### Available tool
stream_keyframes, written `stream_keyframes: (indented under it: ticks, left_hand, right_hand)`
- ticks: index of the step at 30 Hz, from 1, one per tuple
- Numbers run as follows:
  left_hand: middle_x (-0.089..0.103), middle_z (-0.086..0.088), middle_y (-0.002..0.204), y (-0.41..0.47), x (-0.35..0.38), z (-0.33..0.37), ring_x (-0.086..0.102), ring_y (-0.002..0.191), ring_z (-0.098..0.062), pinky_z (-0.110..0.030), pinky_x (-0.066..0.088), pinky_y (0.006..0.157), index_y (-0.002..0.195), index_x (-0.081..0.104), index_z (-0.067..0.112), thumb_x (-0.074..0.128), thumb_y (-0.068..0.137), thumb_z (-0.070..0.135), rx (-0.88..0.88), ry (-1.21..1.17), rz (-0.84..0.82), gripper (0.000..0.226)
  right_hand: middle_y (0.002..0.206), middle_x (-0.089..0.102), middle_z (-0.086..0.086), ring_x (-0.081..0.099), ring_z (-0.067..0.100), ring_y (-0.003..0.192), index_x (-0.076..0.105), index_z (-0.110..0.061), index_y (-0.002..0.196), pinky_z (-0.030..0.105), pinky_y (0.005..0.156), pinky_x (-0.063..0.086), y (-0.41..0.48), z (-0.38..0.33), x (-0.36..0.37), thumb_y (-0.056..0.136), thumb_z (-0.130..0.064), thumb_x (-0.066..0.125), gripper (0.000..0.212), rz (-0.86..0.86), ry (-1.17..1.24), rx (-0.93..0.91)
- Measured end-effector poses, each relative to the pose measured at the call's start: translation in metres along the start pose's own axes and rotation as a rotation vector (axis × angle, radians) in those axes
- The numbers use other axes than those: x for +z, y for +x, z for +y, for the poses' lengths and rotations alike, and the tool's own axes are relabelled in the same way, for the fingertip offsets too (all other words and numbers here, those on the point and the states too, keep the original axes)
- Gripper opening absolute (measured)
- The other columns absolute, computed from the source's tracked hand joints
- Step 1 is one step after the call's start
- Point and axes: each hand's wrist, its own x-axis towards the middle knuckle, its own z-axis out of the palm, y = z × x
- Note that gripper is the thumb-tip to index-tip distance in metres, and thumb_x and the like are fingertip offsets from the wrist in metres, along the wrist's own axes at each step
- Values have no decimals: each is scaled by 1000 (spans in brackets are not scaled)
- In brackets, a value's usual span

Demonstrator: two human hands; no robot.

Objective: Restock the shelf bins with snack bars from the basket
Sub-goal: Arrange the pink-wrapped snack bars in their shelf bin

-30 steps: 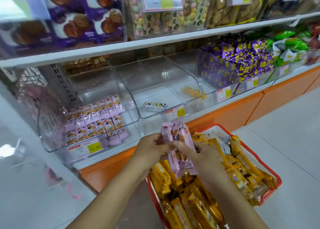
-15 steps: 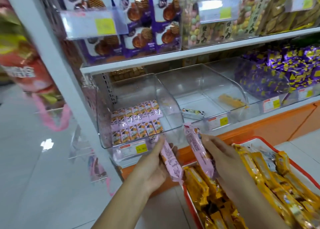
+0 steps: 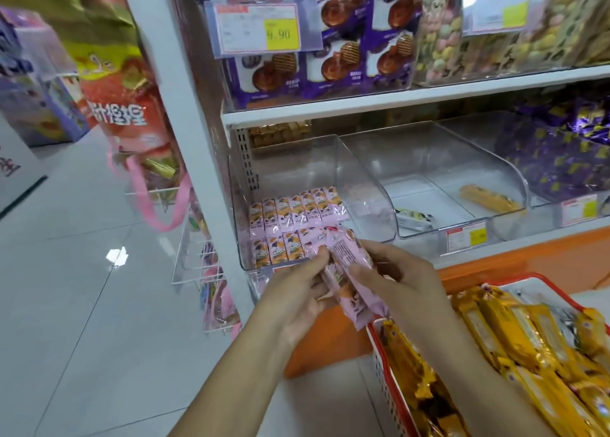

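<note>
Both hands meet in front of the lowest shelf: the left hand pinches the small bunch of pink snack bars from one side, and the right hand curls its fingers round it from the other. The bunch is held up just before the leftmost clear bin, above the basket's near corner. At least two bars are in it, perhaps three; the overlap hides the exact count. Such bars are probably light, and the glossy film looks slippery and crinkly, so they should be taken across the middle of the body, not by the crimped ends. Squeezing hard would likely break what is inside. The bin already holds the same pink bars in rows: seven in the back row, and about four showing in the front row, the rest hidden behind the held bunch. The next clear bin holds one white-and-green bar, and the third bin one yellow bar. At lower right stands one red basket, heaped with yellow-wrapped bars, too many and too jumbled to count.
</note>
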Motion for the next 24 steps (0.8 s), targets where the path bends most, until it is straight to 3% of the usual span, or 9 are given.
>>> stream_keyframes:
  ticks: [3,5,7,10,14,17,20,22,24]
  left_hand:
    - [66,-16,80,2,-2,3,64,66,-23,-33,56,61,88,63,1,56,91,21,78,29,38,21]
    - [66,-21,85,2,-4,7,66,68,-26,-35,59,60,94,62,-2,55,93,23,108,-23,61,25]
    - [67,-22,84,3,-6,12,68,67,-28,-35,58,56,88,62,0,49,97,25,120,-100,54,30]
    - [65,-27,100,9,-6,17,66,73,-29,-34,58,54,101,63,1,44,99,23,104,-170,62,30]
    - [65,-17,102,16,-5,23,64,90,-25,-27,56,71,107,60,1,48,96,10,171,-114,60,18]
    - [67,1,102,22,-12,28,62,93,-9,-12,47,81,116,60,10,55,94,13,369,450,286,23]
    - [60,15,88,25,-22,25,56,83,-3,4,35,61,104,68,13,52,95,16,544,961,374,18]
    - [67,9,91,28,-26,21,61,86,-10,-3,39,62,95,70,14,50,95,17,549,1165,378,20]
    - [71,2,96,29,-28,19,63,88,-14,-17,46,71,95,71,14,50,94,17,532,1260,365,21]
  right_hand:
    - [105,69,-11,65,-2,90,59,-35,128,22,79,56,9,-1,12,81,-26,74,50,52,-302,-194]
    - [97,65,-20,60,-9,85,52,-42,133,11,73,51,15,-7,18,83,-31,72,56,7,-437,-271]
    - [85,56,-23,56,-7,75,42,-44,139,12,69,47,21,-12,23,86,-32,70,61,-52,-603,-315]
    - [102,58,-12,55,4,88,29,-47,144,24,80,48,31,-18,28,88,-29,67,70,-107,-796,-337]
    - [103,61,-13,53,0,69,40,-36,144,16,61,50,59,-36,24,83,-18,73,71,-65,-757,-287]
    - [110,67,6,57,16,77,42,-25,143,28,67,50,101,-45,20,87,-18,68,63,38,-1043,-239]
    - [97,65,10,60,25,80,56,-12,127,31,68,49,132,-37,27,90,-11,60,37,0,-1405,-109]
    - [96,63,10,62,26,90,63,-6,114,32,73,49,140,-25,32,88,-1,53,27,-56,-1541,-33]
    - [115,62,12,61,27,107,60,-5,119,33,83,49,143,-12,35,90,0,49,31,-91,-1577,3]
